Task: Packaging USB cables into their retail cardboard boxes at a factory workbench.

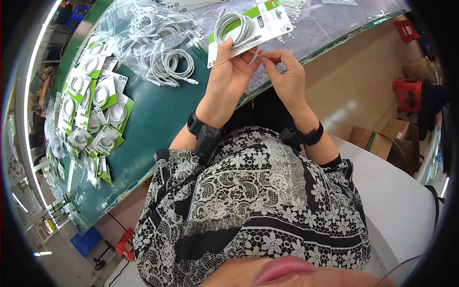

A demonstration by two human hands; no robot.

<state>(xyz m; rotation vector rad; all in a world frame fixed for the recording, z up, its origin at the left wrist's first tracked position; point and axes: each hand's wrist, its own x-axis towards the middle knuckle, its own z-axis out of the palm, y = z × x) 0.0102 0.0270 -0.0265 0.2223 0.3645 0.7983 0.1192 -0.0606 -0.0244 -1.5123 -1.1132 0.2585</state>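
My left hand (228, 71) grips the lower edge of a white and green backing card (272, 19) and presses a coiled white cable (233, 27) flat against it. My right hand (286, 74) is pinched shut on a thin white tie (255, 55) just below the card, fingertips close to those of my left hand. Both wrists wear black bands. The card is held over the green table (158, 119).
A heap of loose coiled white cables in clear bags (158, 48) lies to the left of my hands. Several carded cables (95, 110) are stacked in rows along the table's far left. Red stools (407, 93) and cardboard boxes (382, 141) stand on the floor at right.
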